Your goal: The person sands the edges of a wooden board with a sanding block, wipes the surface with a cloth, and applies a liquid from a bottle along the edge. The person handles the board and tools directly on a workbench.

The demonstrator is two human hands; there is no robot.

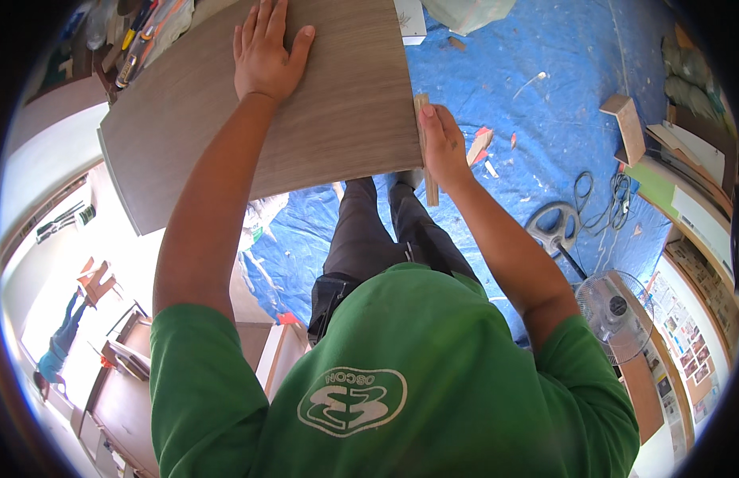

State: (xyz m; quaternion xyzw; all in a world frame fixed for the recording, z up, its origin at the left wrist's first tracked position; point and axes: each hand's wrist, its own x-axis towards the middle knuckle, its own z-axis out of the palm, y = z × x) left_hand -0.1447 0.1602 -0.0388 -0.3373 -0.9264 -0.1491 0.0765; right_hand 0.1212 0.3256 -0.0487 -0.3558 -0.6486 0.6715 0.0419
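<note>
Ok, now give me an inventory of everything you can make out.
board: 1, grey-brown, upper middle
wood strip: 1, light brown, along board's right edge
tools: several, yellow and orange, upper left
sheet: 1, blue, on the floor
wood scraps: several, brown, on the sheet
fan: 1, grey, lower right
cord: probably 1, dark, looped on the sheet
box: 1, white, top, beside the board
angled wood piece: 1, brown, right
papers: many, mixed colours, far right
chair: apparently 1, brown, far left
other person: 1, blue clothes, far left
shirt: 1, green, lower middle
trousers: 1 pair, dark, below the board
left fingers: one set, bare, on the board
right fingers: one set, bare, on the strip
</note>
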